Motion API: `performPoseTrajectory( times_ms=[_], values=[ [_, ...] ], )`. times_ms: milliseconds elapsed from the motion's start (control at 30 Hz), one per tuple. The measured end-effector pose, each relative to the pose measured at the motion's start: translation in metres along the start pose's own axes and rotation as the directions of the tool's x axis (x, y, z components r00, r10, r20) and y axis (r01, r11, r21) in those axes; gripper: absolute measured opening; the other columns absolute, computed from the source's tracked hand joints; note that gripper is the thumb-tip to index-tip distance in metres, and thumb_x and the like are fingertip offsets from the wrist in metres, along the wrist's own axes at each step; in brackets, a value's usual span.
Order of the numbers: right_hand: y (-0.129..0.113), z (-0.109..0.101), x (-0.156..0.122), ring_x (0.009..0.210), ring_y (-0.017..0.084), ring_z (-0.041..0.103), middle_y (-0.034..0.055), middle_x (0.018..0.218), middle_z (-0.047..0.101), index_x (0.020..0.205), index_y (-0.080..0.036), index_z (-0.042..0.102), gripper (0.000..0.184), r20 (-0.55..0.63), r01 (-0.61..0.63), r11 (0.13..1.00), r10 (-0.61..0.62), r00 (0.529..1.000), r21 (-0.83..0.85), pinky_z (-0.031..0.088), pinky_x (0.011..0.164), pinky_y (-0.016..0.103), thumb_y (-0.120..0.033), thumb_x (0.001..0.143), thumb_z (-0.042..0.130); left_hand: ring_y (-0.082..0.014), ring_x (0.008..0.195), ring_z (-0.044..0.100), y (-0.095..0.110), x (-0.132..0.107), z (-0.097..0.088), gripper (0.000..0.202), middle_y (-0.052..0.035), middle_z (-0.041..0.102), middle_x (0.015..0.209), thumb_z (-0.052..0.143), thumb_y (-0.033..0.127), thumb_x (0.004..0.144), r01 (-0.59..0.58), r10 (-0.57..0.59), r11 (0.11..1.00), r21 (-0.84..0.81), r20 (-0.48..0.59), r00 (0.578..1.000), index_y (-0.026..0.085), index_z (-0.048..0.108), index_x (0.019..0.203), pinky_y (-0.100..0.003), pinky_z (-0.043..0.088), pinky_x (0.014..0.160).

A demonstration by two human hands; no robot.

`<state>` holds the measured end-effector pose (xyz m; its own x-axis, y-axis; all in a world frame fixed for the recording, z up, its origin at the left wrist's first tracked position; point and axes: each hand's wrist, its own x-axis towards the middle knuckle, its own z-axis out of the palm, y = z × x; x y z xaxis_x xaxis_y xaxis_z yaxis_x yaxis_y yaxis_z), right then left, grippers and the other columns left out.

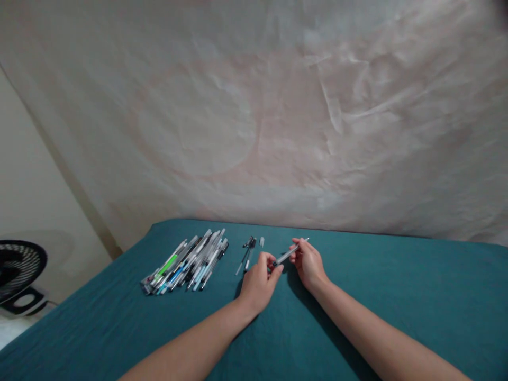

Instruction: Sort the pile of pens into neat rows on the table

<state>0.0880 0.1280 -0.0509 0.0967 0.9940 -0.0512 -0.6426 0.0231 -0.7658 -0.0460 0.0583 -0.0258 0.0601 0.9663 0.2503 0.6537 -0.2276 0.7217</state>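
Between my two hands is a slim pen [286, 255] with a clear barrel and a dark end, held at a slant above the cloth. My left hand [260, 281] pinches its dark lower end. Around the upper part close the fingers of my right hand [307, 263], and the thin tip sticks out past them. Just left of my left hand lie a few loose pen parts [249, 253], dark and clear. A small whitish cap-like piece [262, 242] rests beyond that hand. Farther left spreads a pile of many pens [194, 259], one of them bright green.
A teal cloth [397, 286] covers the table. Behind its far edge hangs a wrinkled pale sheet [293, 121]. A black fan [21, 270] stands beyond the table's left edge.
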Motion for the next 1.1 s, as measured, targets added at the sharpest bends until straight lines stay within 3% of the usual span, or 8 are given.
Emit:
performPoseTrajectory(
  times_ms=[300, 433, 567, 767, 933, 1100],
  values=[
    [0.001, 0.0002, -0.0022, 0.041, 0.007, 0.045, -0.0002, 0.058, 0.057, 0.078, -0.014, 0.056, 0.027, 0.015, -0.012, 1.0, 0.012, 1.0, -0.016, 0.036, 0.037, 0.019, -0.037, 0.065, 0.064, -0.0123, 0.06, 0.054, 0.0024, -0.0024, -0.0047, 0.037, 0.0021, 0.061, 0.066, 0.025, 0.047, 0.085, -0.01, 0.004, 0.993, 0.117, 0.057, 0.998, 0.021, 0.051, 0.08, -0.021, 0.033, 0.055],
    [0.0004, 0.0016, -0.005, 0.041, 0.007, 0.045, 0.0001, 0.057, 0.057, 0.078, -0.014, 0.057, 0.026, 0.035, -0.014, 1.0, 0.015, 0.999, -0.015, 0.036, 0.037, 0.018, -0.036, 0.066, 0.064, -0.0117, 0.053, 0.053, -0.0003, -0.0042, -0.0027, 0.047, 0.0029, 0.058, 0.053, 0.019, 0.049, 0.085, 0.009, -0.017, 0.995, 0.095, 0.082, 0.997, 0.02, 0.054, 0.072, -0.021, 0.033, 0.054],
    [-0.0019, 0.0044, -0.0091, 0.041, 0.008, 0.045, -0.0001, 0.057, 0.057, 0.077, -0.014, 0.057, 0.025, 0.035, -0.014, 1.0, 0.014, 0.999, -0.013, 0.036, 0.037, 0.019, -0.035, 0.065, 0.064, -0.012, 0.053, 0.054, -0.0022, -0.0039, -0.0031, 0.053, 0.002, 0.058, 0.052, 0.018, 0.05, 0.085, 0.033, -0.035, 0.999, 0.024, 0.08, 0.996, 0.019, 0.058, 0.069, -0.022, 0.034, 0.056],
    [-0.0008, 0.0041, -0.0092, 0.041, 0.008, 0.045, -0.0008, 0.058, 0.056, 0.077, -0.015, 0.056, 0.024, 0.031, -0.005, 1.0, 0.006, 0.999, -0.019, 0.036, 0.037, 0.019, -0.035, 0.065, 0.063, -0.011, 0.058, 0.051, -0.0033, -0.0036, -0.0028, 0.038, 0.0001, 0.059, 0.078, 0.052, 0.046, 0.072, -0.003, 0.002, 1.0, -0.017, -0.063, 0.998, 0.019, 0.049, 0.098, -0.022, 0.035, 0.055],
    [0.0007, 0.0013, -0.0071, 0.041, 0.008, 0.046, -0.0012, 0.057, 0.056, 0.077, -0.015, 0.056, 0.024, 0.02, 0.003, 1.0, -0.003, 1.0, -0.021, 0.036, 0.037, 0.019, -0.035, 0.066, 0.062, -0.0102, 0.06, 0.05, -0.0019, -0.0041, -0.0026, 0.018, -0.0003, 0.057, 0.078, 0.053, 0.03, 0.073, -0.089, 0.087, 0.996, -0.023, -0.095, 0.992, 0.019, 0.052, 0.087, -0.023, 0.038, 0.06],
    [0.0017, 0.0003, -0.0065, 0.041, 0.008, 0.046, -0.0014, 0.057, 0.056, 0.077, -0.015, 0.055, 0.023, 0.013, 0.012, 1.0, -0.011, 1.0, -0.01, 0.036, 0.036, 0.019, -0.035, 0.067, 0.062, -0.0123, 0.064, 0.052, 0.0004, -0.0033, -0.0093, 0.014, -0.0014, 0.059, 0.075, 0.051, 0.029, 0.075, -0.141, 0.141, 0.99, 0.014, -0.1, 0.985, 0.018, 0.058, 0.082, -0.024, 0.039, 0.062]
  ],
)
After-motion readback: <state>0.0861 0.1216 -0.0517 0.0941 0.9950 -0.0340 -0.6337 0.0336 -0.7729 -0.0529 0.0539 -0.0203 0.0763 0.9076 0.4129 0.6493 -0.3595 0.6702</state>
